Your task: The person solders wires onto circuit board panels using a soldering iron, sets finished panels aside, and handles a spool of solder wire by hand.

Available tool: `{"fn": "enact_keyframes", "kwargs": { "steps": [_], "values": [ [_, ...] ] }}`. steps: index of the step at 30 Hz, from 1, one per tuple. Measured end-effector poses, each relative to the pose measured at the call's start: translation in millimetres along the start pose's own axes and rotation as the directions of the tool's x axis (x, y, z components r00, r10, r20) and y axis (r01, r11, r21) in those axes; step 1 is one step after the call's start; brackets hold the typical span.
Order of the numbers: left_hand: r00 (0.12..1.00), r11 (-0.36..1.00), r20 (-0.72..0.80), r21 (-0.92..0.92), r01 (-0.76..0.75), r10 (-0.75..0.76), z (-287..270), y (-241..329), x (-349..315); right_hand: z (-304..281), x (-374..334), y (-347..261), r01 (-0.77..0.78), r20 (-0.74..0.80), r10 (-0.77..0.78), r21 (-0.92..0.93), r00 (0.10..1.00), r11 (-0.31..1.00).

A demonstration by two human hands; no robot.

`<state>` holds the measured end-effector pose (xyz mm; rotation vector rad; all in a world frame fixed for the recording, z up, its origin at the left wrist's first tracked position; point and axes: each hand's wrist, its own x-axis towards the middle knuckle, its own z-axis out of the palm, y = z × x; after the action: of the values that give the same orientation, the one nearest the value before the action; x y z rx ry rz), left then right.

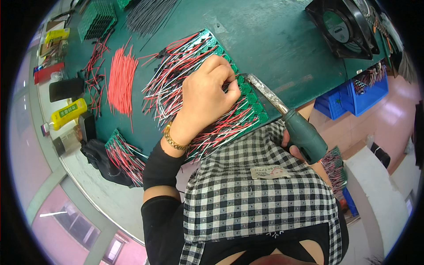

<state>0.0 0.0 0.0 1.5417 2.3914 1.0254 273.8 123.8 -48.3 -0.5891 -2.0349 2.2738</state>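
Note:
A panel of small round green circuit boards [252, 98] lies on the table before me, with red, white and black wires [170, 73] fanning out from it to the left. Over the panel, my left hand [210, 86] is closed in a pinch at the boards' edge; what its fingertips hold is hidden. My right hand [293, 148] is wrapped round the dark green handle of a soldering iron [305, 136], which partly covers its fingers. The iron's metal tip points up and left, close to the boards beside my left fingertips.
Red wires [122, 79] lie in a bundle left of the panel, dark wires [150, 17] farther back. A black fan [342, 28] stands at the far right. Wired boards [126, 154] sit at left, near yellow bottles [68, 113]. Blue bins [364, 95] are beyond the table's right edge.

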Motion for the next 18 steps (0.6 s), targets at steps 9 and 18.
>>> {"fn": "enact_keyframes", "kwargs": {
  "steps": [9, 18],
  "values": [
    [1.000, 1.000, 0.003, -0.021, 0.014, -0.014, 0, 0, -1, 7, 7, -40, -0.009, -0.019, 0.008, -0.044, 1.000, 0.999],
    [1.000, 0.999, -0.011, 0.035, 0.006, -0.006, -1, -3, 0, 12, 41, -46, 0.240, -0.339, -0.105, 0.386, 0.935, 0.891]
  ]
}}
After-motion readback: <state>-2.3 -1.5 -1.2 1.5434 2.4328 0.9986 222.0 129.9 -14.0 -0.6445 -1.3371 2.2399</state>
